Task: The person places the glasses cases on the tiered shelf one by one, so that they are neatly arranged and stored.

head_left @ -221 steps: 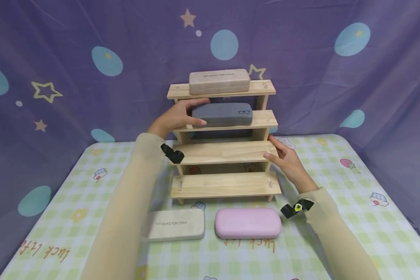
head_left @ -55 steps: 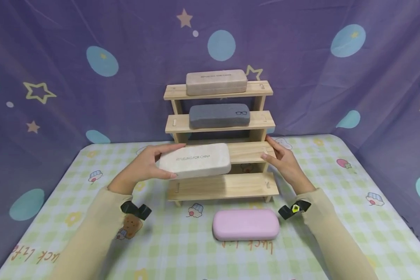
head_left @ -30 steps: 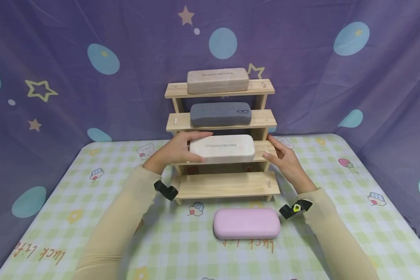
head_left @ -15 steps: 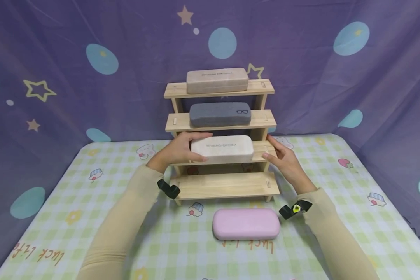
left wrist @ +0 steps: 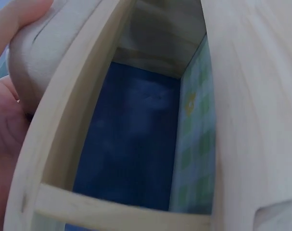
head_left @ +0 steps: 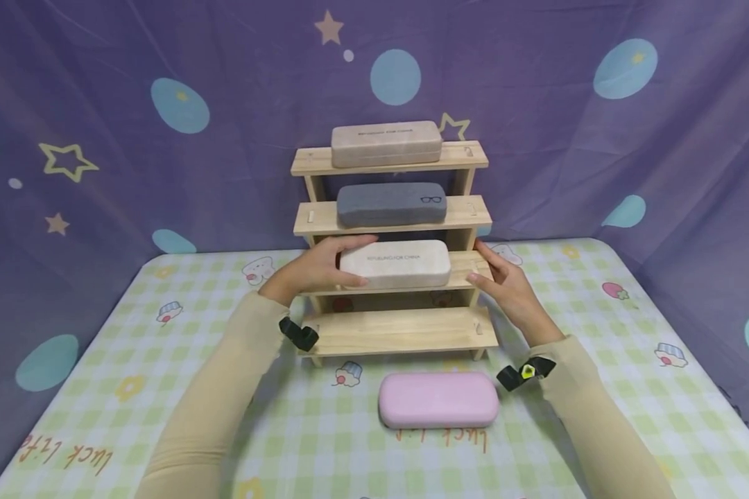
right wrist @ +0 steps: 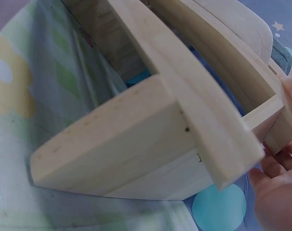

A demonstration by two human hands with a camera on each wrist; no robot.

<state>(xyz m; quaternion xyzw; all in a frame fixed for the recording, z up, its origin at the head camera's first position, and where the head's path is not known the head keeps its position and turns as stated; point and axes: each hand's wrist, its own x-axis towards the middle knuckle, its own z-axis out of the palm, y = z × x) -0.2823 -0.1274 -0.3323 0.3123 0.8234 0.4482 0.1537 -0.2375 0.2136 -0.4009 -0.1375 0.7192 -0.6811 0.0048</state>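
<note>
A white glasses case (head_left: 396, 265) lettered "REFUELING FOR CHINA" lies on the second board from the bottom of a wooden step rack (head_left: 399, 333). Its left end is between the thumb and fingers of my left hand (head_left: 317, 267). In the left wrist view this hand (left wrist: 5, 130) is partly cut off beside the case (left wrist: 47, 53). My right hand (head_left: 513, 291) grips the right end of that same board, thumb in front and fingers behind. The right wrist view has this hand (right wrist: 279, 195) at its right edge. A pink glasses case (head_left: 438, 400) lies on the table before the rack.
Higher on the rack sit a grey-blue glasses case (head_left: 391, 206) with a glasses print and, on the top board, a beige one (head_left: 387, 144). A green checked cloth (head_left: 131, 333) covers the table. A purple patterned curtain (head_left: 256, 104) hangs close behind the rack.
My left hand has gone from the grey-blue case to the white one and brought it from the table onto the rack. During the last half second little moves. The right hand keeps its place.
</note>
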